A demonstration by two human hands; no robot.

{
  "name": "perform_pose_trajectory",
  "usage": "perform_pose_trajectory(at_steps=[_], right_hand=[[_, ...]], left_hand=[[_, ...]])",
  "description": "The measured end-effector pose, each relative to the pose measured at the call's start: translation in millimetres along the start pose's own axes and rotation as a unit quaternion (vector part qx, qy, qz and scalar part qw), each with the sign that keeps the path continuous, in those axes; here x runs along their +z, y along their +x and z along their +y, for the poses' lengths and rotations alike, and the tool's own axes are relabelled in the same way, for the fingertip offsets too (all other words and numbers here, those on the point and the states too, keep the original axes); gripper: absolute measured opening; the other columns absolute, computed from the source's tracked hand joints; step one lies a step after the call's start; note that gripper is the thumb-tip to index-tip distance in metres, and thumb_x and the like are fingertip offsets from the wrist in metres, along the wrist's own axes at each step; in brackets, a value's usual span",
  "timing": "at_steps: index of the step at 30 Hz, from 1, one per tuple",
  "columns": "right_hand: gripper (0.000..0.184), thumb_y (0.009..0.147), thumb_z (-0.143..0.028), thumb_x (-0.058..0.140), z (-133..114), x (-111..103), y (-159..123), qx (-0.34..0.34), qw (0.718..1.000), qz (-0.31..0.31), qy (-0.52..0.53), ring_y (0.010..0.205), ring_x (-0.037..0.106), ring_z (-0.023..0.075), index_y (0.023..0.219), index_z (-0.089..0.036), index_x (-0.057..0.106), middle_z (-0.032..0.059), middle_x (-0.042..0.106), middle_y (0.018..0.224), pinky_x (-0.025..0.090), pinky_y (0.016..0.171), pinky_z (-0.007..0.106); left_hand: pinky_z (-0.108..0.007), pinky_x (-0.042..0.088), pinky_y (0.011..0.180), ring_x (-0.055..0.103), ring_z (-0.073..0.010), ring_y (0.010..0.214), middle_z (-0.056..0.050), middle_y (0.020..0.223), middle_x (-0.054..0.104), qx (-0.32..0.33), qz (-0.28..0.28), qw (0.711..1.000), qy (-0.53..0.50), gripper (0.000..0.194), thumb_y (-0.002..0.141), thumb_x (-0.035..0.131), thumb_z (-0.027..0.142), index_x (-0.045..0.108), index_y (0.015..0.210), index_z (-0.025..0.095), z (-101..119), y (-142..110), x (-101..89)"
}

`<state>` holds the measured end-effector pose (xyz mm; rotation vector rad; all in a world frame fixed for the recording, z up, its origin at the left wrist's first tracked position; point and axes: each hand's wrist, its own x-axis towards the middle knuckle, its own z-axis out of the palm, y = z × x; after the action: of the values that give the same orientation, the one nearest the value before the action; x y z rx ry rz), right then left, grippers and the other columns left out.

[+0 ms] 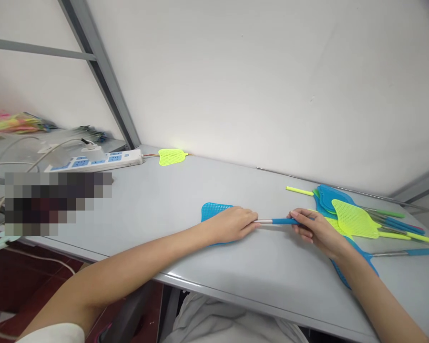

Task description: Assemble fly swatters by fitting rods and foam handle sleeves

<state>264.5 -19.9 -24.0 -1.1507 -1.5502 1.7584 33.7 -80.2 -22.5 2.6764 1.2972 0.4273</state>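
Observation:
A blue fly swatter [214, 209] with a perforated head and a metal shaft lies level just over the grey table, held by both hands. My left hand [236, 224] is closed around its neck and covers part of the head. My right hand [309, 226] grips the blue handle near its end, fingers curled. Between the hands a short stretch of metal shaft and blue sleeve shows. Just right of my right hand lies a pile of blue and yellow-green fly swatters, with a yellow-green one [357, 220] on top.
Near the wall lies a yellow-green swatter head [172, 156]. A white power strip [103, 161] with plugs and cables stands at the left, beside a pixelated patch. A thin metal rod [289, 175] runs along the table's back edge. Colourful packs [17, 123] lie far left.

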Motion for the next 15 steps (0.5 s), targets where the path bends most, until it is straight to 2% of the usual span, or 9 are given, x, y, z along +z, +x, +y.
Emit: perform_pose_trajectory(at_steps=[3,6,8,10,12,15], right_hand=[[0.027,0.068,-0.041,0.061,-1.4,-7.0,2.7,-0.024,0.993,0.082,0.078,0.040,0.022,0.0005,0.074,-0.015,0.058,-0.0036,0.044,0.052,0.023,0.032,0.013],[0.030,0.068,-0.046,0.060,-3.4,-17.9,5.9,-0.055,0.977,0.157,0.130,0.039,0.020,0.0006,0.072,-0.015,0.059,-0.0038,0.041,0.051,0.021,0.030,0.013],[0.032,0.069,-0.048,0.057,-3.7,-29.9,7.8,-0.082,0.968,0.192,0.139,0.039,0.019,0.0013,0.071,-0.016,0.058,-0.0042,0.038,0.051,0.020,0.030,0.015],[0.033,0.070,-0.050,0.055,-2.6,-46.8,8.6,-0.116,0.958,0.231,0.126,0.040,0.018,0.0022,0.069,-0.017,0.056,-0.0048,0.034,0.050,0.018,0.031,0.018],[0.033,0.070,-0.051,0.054,0.0,-68.3,6.9,-0.145,0.943,0.281,0.103,0.040,0.019,0.0031,0.066,-0.019,0.051,-0.0050,0.031,0.050,0.017,0.032,0.022],[0.032,0.070,-0.053,0.052,5.7,-106.3,-1.6,-0.158,0.922,0.347,0.063,0.041,0.025,0.0042,0.064,-0.022,0.045,-0.0042,0.030,0.052,0.018,0.035,0.027]], left_hand=[[-0.026,0.037,0.074,0.053,-0.0139,0.072,-0.002,0.076,0.057,0.021,0.010,1.000,0.002,0.031,0.088,0.025,0.034,0.051,0.082,0.017,0.4,0.5,-4.5],[-0.027,0.035,0.081,0.052,-0.0157,0.086,-0.006,0.092,0.057,0.025,0.028,0.999,-0.007,0.032,0.088,0.027,0.035,0.051,0.100,0.017,1.0,0.2,-7.5],[-0.027,0.034,0.085,0.049,-0.0165,0.096,-0.008,0.107,0.053,0.020,0.046,0.998,-0.025,0.036,0.088,0.028,0.035,0.042,0.116,0.018,-0.7,-0.4,-8.2],[-0.027,0.033,0.088,0.047,-0.0163,0.101,-0.008,0.113,0.050,0.012,0.054,0.998,-0.043,0.040,0.088,0.027,0.035,0.034,0.123,0.018,-5.2,-0.7,-7.9],[-0.028,0.034,0.087,0.048,-0.0159,0.099,-0.008,0.111,0.052,0.001,0.053,0.997,-0.051,0.040,0.088,0.026,0.035,0.035,0.122,0.017,-12.9,-0.7,-7.1],[-0.027,0.037,0.082,0.053,-0.0150,0.089,-0.007,0.099,0.058,-0.020,0.050,0.998,-0.044,0.036,0.088,0.025,0.033,0.050,0.107,0.016,-29.7,0.1,-7.6]])
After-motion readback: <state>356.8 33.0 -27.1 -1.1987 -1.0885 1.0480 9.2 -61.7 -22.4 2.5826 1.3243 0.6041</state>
